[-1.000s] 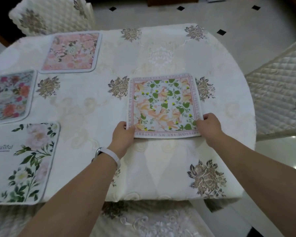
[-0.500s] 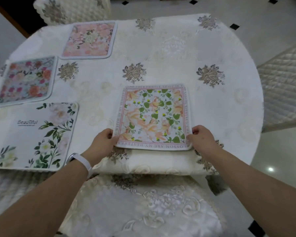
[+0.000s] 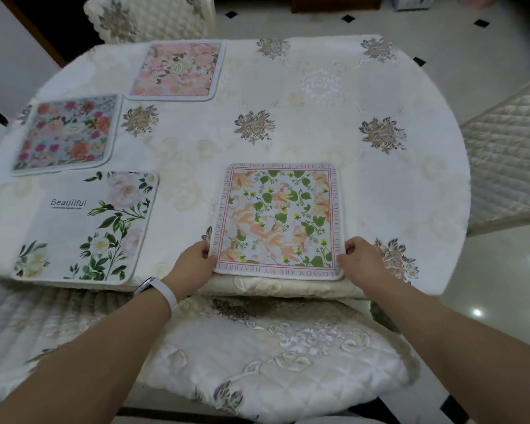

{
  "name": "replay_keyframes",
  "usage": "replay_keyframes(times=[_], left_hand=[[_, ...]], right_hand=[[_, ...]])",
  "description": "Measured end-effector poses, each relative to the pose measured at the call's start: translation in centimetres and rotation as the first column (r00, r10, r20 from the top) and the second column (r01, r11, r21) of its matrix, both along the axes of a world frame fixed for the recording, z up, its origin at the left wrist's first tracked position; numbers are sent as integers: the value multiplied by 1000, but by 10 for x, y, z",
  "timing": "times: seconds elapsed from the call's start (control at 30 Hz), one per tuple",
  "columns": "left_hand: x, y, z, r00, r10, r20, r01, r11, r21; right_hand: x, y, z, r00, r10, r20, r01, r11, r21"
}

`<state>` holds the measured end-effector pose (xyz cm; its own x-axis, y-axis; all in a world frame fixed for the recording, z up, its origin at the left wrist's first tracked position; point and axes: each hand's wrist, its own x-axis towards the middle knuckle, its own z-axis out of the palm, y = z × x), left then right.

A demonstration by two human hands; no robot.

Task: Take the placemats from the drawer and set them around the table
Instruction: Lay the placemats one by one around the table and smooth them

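**Fourth mat at the near edge, both hands on it**

The round table under a cream embroidered tablecloth carries four mats. A padded cream chair seat sits tucked below its near edge. Along the left edge lie three square fabric placemats: a white one with green leaves and the word "Beautiful" at the near left, a pale blue one with red and pink flowers behind it, and a pink floral one toward the far edge. The square placemat with peach flowers, green leaves and a lettered pink border lies flat at the near edge, its front hem right at the drop of the cloth.

The left hand (white band on the wrist) pinches the near left corner; the right hand pinches the near right corner.

The risk, as I judge it, is overhang: drawn any nearer, the mat would tip onto the chair. An uneven tug could skew it or ruck the cloth beneath.
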<state>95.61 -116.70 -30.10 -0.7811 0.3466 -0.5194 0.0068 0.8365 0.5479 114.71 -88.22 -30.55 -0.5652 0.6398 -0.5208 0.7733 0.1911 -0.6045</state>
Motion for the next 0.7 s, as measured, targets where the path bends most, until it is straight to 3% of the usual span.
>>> replay_keyframes(times=[0.13,0.2,0.3,0.4,0.47,0.6,0.7], left_hand=[[3,-6,-4,996,-65,-69,62,997,-33],[7,-9,-5,957,-153,-245,129,985,-112],[12,-5,-8,732,-418,-537,337,908,-248],[15,7,-20,605,-636,-479,556,768,-318],[14,19,-33,561,-724,-402,624,689,-370],[7,58,-51,491,-778,-392,684,623,-381],[-14,88,-58,494,-742,-452,664,658,-355]], right_hand=[[-1,-1,-1,1000,1,12,-1,1000,25],[0,-4,-2,999,44,8,-45,986,160],[-2,-12,-8,929,365,67,-347,791,503],[-13,-25,-19,738,633,235,-657,594,464],[-25,-33,-28,662,692,288,-734,520,438],[-63,-44,-37,604,725,330,-777,443,448],[-97,-42,-42,632,704,322,-751,455,479]])
